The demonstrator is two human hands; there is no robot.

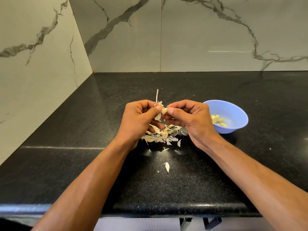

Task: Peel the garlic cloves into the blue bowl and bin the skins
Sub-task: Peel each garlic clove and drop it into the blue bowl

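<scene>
A black speckled counter (66, 130) fills a corner formed by two marble-veined walls (41, 47), one running along its left side, the other across the back, and its rounded front edge crosses the bottom of the view. The left stretch of the counter, from the wall to the hands, is bare stone. Near the middle, the left hand (140, 117) is raised above the surface with its fingers curled around a garlic head remnant (158, 105), whose thin dry stem (157, 95) sticks straight up; its thumb presses against a garlic clove (164, 111). Under and just in front of both hands lies a pile of garlic skins (160, 135), with a few loose flakes (167, 166) scattered toward the front edge. The right hand (188, 119) meets the left, its thumb and forefinger pinching the same clove, the other fingers curled beneath. Just beside the right hand, partly hidden behind it, the blue bowl (233, 110) stands on the counter with several peeled cloves (217, 120) lying in its bottom. Right of the bowl the counter runs bare to the frame edge, and bare stone also lies between the bowl and the back wall.
</scene>
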